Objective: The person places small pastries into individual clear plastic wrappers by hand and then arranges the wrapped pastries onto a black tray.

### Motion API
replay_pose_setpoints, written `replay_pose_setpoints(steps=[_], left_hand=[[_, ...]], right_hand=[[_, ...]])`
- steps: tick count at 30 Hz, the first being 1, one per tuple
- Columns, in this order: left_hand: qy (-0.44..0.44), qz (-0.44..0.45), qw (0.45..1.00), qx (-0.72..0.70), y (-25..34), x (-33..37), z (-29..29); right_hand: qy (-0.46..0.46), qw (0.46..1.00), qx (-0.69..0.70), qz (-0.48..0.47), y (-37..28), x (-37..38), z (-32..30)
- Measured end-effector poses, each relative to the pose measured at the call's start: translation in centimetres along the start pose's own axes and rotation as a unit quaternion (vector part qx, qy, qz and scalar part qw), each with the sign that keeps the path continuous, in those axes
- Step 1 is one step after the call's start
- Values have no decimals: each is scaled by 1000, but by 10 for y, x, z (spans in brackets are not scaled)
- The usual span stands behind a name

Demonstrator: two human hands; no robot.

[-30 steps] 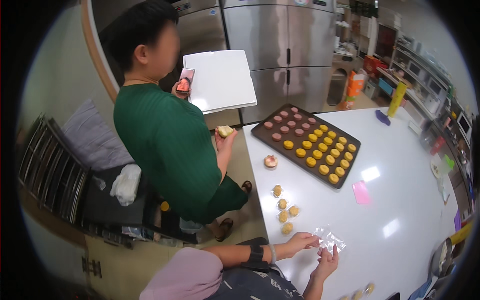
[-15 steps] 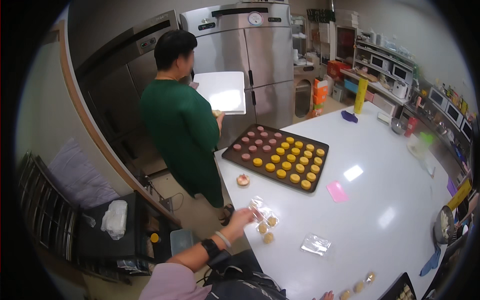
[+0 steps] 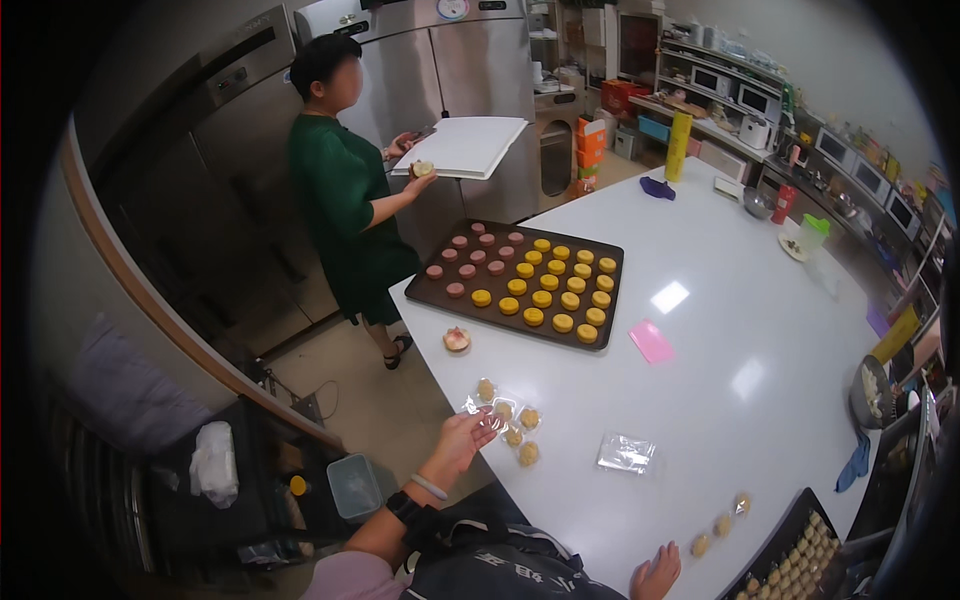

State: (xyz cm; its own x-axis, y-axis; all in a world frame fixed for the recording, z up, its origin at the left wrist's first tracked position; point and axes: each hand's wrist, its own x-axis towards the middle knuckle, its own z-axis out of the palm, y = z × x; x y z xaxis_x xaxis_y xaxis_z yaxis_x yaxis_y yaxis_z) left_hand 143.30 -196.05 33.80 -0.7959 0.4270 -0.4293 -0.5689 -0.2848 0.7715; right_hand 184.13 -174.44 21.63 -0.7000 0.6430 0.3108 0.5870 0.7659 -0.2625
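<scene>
My left hand (image 3: 463,442) reaches over the table's left edge, its fingertips closed on the clear wrapper of a small round golden pastry (image 3: 503,411). Around it lie several like pastries in clear wrappers, one at the far end (image 3: 486,389) and one at the near end (image 3: 528,454). At the table's near edge my right hand (image 3: 656,573) has its fingers spread and holds nothing. To its right, small wrapped pastries (image 3: 722,525) lie in a row beside a dark tray (image 3: 775,540) filled with many small pale pieces.
A dark baking tray (image 3: 430,296) holds pink and yellow round cakes. Near it lie a flower-like pastry (image 3: 456,340), a pink sheet (image 3: 652,341) and a stack of clear bags (image 3: 626,453). Beyond the table a person in green (image 3: 340,190) carries a white board (image 3: 462,146) and a pastry.
My left hand has drawn back slightly, and more wrapped pastries show beside it. My right hand has come further into view. The other person has turned rightward with the board.
</scene>
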Motion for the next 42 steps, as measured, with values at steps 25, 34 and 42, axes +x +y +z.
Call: replay_pose_setpoints(steps=[25, 34, 42], left_hand=[[-104, 2, 989, 109, -16, -16, 23], [-147, -185, 972, -8, -37, -22, 5], [49, -143, 987, -61, -51, 6, -58]], right_hand=[[-316, 709, 620, 116, -238, 210, -13], [-6, 946, 241, -214, -239, 197, 16], [-229, 936, 262, -60, -226, 203, 60]])
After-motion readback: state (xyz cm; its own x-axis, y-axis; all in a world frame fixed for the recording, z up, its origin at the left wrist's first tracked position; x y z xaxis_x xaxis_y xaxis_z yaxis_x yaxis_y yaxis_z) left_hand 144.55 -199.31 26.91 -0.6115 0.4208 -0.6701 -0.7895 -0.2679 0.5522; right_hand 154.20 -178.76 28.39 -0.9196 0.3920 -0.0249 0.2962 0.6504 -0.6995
